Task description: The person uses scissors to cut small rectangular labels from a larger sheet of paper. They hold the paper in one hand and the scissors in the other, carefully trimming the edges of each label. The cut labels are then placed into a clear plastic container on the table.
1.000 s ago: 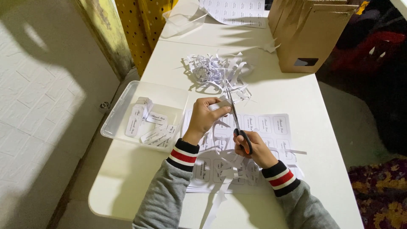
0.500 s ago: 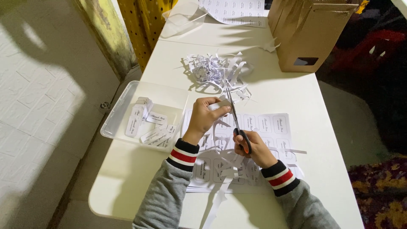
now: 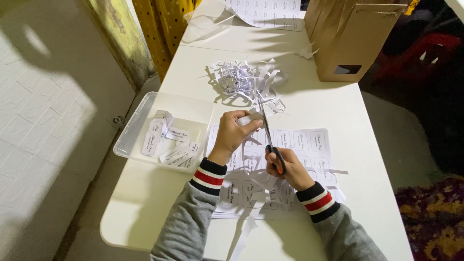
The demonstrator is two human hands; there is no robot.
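Two hands are seen at work over a white worktop (image 3: 159, 193), both in grey sleeves with striped cuffs. A small white label piece (image 3: 252, 118) is pinched in the left hand (image 3: 232, 135), its fingers closed together on the paper's near end. A pair of scissors (image 3: 268, 137) with dark handles is gripped by the right hand (image 3: 285, 166), whose fingers are curled through the handle loops.

The scissors' long axis is laid almost straight away from the body, tips pointing toward a heap of paper trimmings (image 3: 246, 79) farther up the worktop. The held piece lies just left of the blades and touches or nearly touches them near their middle; whether the blades are parted cannot be told. The left hand is thus the nearer one to the paper, with the blades meeting it from the right side.

Beneath both hands a printed label sheet (image 3: 309, 145) is spread, partly cut into strips. To the left, well apart from the blades, cut labels (image 3: 166, 142) are gathered in a clear plastic tray (image 3: 140, 125). A brown cardboard box (image 3: 353, 43) stands at the far right.
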